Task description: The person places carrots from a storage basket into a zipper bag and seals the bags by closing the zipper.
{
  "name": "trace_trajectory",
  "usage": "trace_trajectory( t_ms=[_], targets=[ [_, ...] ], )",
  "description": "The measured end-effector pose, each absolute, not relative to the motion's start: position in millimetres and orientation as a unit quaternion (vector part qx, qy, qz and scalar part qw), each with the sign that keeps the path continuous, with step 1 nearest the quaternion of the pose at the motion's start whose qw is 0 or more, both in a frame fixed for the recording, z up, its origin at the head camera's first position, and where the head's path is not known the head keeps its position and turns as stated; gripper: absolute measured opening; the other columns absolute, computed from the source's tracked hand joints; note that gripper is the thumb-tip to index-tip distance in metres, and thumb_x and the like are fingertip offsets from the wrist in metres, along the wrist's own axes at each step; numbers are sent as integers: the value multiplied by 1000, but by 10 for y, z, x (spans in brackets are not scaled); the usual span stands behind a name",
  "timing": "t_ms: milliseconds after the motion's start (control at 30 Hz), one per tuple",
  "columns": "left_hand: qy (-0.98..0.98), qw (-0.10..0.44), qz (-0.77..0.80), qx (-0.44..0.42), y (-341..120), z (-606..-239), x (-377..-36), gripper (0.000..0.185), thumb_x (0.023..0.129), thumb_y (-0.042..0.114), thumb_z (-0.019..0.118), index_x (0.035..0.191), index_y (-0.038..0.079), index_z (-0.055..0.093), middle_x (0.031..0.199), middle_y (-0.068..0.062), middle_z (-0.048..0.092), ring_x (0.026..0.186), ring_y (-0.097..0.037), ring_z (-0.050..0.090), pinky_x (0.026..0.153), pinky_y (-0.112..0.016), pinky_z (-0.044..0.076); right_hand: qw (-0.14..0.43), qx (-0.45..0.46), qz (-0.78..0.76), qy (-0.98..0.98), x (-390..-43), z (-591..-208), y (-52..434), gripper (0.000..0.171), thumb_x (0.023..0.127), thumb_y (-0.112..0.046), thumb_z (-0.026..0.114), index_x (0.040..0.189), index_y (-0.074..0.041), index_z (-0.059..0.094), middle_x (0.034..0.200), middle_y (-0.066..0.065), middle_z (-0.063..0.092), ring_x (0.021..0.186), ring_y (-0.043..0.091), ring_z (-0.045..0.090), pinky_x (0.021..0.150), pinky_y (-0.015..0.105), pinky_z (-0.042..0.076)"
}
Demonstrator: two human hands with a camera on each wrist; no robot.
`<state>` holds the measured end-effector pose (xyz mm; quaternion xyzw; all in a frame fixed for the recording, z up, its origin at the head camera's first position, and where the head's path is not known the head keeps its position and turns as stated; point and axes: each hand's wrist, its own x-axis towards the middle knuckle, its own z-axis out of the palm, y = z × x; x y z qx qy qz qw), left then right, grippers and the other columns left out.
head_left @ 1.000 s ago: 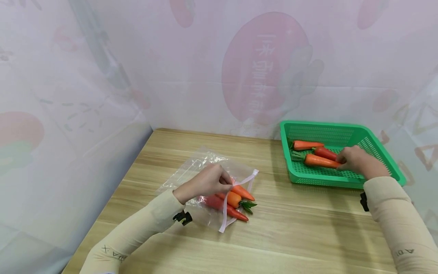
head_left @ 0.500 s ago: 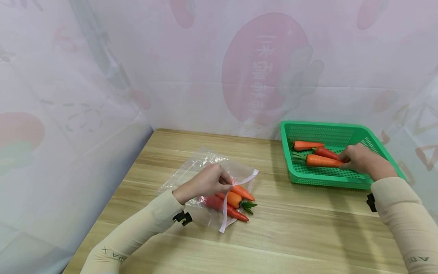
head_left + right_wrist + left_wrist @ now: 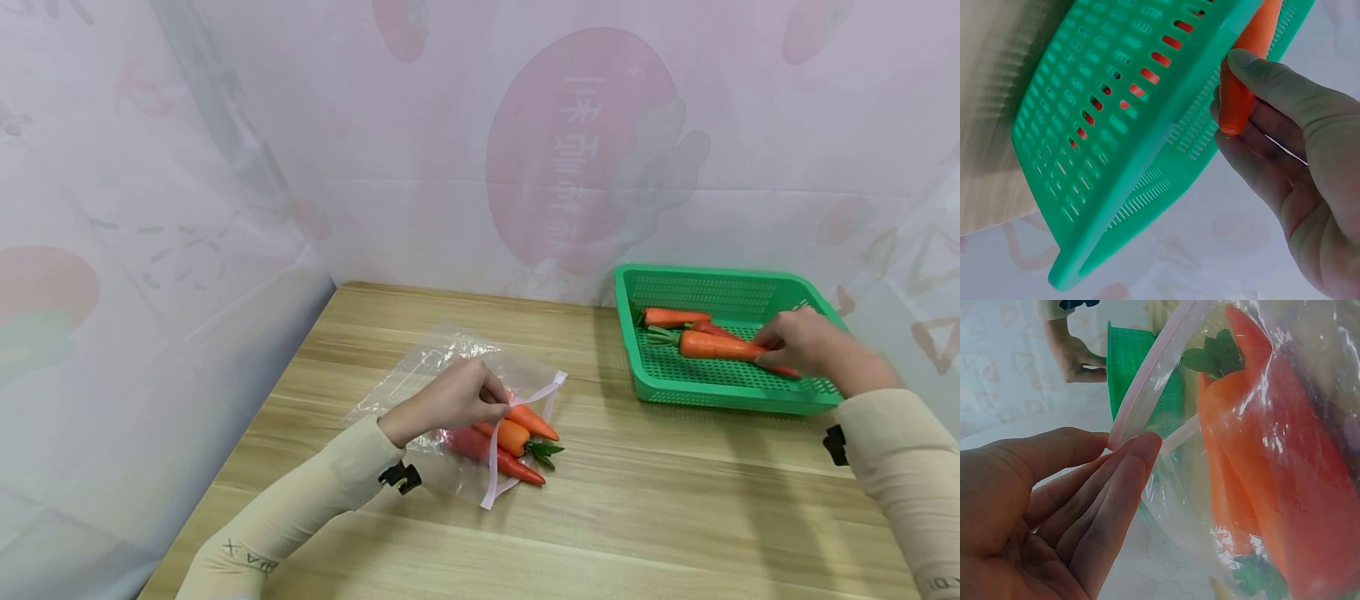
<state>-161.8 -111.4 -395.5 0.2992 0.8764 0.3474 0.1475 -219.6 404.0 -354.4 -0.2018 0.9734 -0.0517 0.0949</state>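
Note:
In the head view, my left hand pinches the pale pink zip edge of a clear zip bag between thumb and fingertips, holding its mouth partly apart. Inside lie two orange carrots and a red tapered vegetable; their ends poke out at the mouth. At the right, my right hand grips an orange carrot by its narrow tip, thumb on one side and fingers on the other, within the green basket. A red tapered vegetable lies under that carrot, partly hidden.
Another orange carrot lies by the basket's back left side. The wooden table reaches back to a printed cloth wall. Cloth also hangs at the left and right.
My right hand has moved right and slightly up, drawing the orange carrot along and exposing the red vegetable's tip beneath. The left hand and bag stay still.

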Motion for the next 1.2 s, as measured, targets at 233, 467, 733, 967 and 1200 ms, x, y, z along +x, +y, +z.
trace_trajectory(
  t_ms=[233, 467, 733, 967, 1200],
  targets=[
    [875, 147, 348, 302, -1114, -3972, -1623, 9, 93, 5, 76, 91, 1, 84, 83, -4, 81, 72, -2, 71, 68, -17, 59, 70, -211, -40, 974, -2120, -3473, 4041, 11, 90, -10, 81, 100, -5, 82, 85, -1, 78, 70, 10, 61, 60, 29, 52],
    [874, 148, 347, 306, -1095, -3954, -1620, 9, 93, 5, 76, 91, 1, 84, 83, -4, 81, 72, -2, 70, 68, -17, 59, 64, -195, -55, 977, -2013, -3402, 4057, 20, 94, -14, 78, 111, -3, 80, 96, 6, 79, 75, 11, 62, 62, 29, 53],
    [873, 149, 349, 307, -1080, -3957, -1613, 9, 93, 5, 76, 91, 1, 84, 84, -4, 81, 72, -3, 71, 68, -17, 59, 49, -169, -102, 979, -1895, -3405, 4043, 37, 99, -20, 76, 125, 6, 73, 109, 20, 78, 94, 33, 75, 74, 43, 63],
    [875, 151, 348, 301, -1076, -3970, -1622, 9, 93, 6, 76, 91, 2, 84, 83, -3, 81, 72, -2, 71, 68, -17, 59, 25, -158, -119, 980, -1823, -3410, 3975, 41, 100, -32, 74, 128, -2, 75, 98, 7, 77, 73, 6, 57, 58, 25, 47],
    [874, 154, 351, 300, -1068, -3966, -1627, 9, 93, 6, 77, 92, 1, 84, 84, -3, 81, 73, -3, 72, 68, -18, 60, -28, -185, -139, 973, -1691, -3378, 3819, 30, 96, -26, 79, 121, -8, 79, 83, -1, 74, 56, 0, 45, 48, 24, 37]
  ],
)
